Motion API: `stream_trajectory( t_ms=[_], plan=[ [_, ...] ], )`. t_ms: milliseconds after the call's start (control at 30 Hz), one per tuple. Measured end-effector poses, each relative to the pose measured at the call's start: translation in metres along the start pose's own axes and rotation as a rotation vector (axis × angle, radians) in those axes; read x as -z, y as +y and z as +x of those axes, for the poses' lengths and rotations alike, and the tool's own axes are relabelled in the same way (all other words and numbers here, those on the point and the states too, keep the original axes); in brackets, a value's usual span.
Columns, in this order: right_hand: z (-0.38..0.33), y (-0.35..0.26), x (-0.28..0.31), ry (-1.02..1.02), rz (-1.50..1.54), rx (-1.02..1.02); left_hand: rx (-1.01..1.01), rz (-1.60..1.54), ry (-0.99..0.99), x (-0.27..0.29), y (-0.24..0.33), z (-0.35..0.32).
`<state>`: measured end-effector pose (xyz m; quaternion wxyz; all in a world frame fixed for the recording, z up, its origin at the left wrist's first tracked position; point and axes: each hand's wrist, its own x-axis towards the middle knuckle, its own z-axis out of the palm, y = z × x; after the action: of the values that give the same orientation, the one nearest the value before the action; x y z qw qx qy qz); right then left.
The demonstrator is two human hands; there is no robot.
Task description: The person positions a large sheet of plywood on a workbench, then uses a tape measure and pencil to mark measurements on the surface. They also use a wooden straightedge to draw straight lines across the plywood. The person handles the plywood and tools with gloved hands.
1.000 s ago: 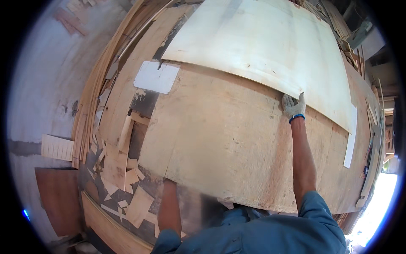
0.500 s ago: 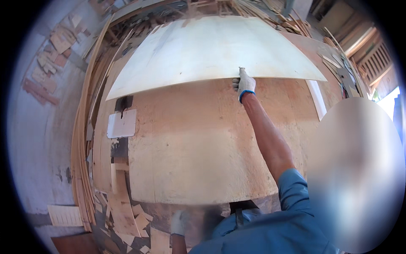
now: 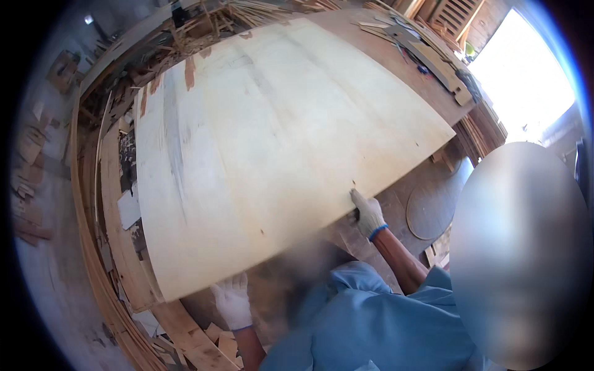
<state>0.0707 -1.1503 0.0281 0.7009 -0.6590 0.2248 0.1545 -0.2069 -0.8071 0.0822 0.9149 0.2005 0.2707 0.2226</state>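
Observation:
A large pale plywood sheet with grey streaks and a few brown patches lies across the bench, its near edge toward my body. My right hand, in a white knitted glove with a blue cuff, grips that edge right of the middle, thumb on top and fingers underneath. Farther left, my left hand, gloved too, is at the near edge with its fingers stretched toward the sheet's underside. Whether its fingertips bear any weight cannot be seen.
Long wooden strips run along the left side, with wood offcuts on the floor nearby. Tools and thin boards lie at the back right. Stacked boards stand beside the sheet's right corner. A blurred patch covers the lower right.
The plywood sheet has come toward me and turned, covering the board beneath it. My right hand has drawn back with its edge; my left hand has risen to the near edge.

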Motion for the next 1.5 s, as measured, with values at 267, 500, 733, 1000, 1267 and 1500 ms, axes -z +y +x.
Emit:
stream_trajectory(
  t_ms=[267, 500, 733, 1000, 1267, 1500],
  plan=[
    [-0.102, 0.091, 0.146, -0.080, -0.180, 0.040, 0.221, -0.068, 0.301, 0.037, -0.054, -0.132],
    [-0.098, 0.215, 0.210, -0.300, -0.067, -0.498, 0.222, 0.173, 0.338, 0.116, -0.087, -0.138],
    [-0.170, 0.127, 0.117, -0.673, -0.490, -0.491, -0.122, 1.882, 0.065, 0.118, -0.067, -0.153],
    [-0.220, 0.101, -0.065, -0.864, -0.831, -0.110, 0.096, 0.577, 0.236, 0.169, -0.129, -0.156],
    [-0.309, 0.200, -0.226, -0.877, -1.013, 0.040, -0.319, 1.634, -0.328, 0.277, -0.050, -0.168],
    [-0.370, 0.257, -0.307, -0.936, -1.078, 0.000, 0.004, 0.232, 0.877, 0.460, 0.148, -0.249]
  ],
)
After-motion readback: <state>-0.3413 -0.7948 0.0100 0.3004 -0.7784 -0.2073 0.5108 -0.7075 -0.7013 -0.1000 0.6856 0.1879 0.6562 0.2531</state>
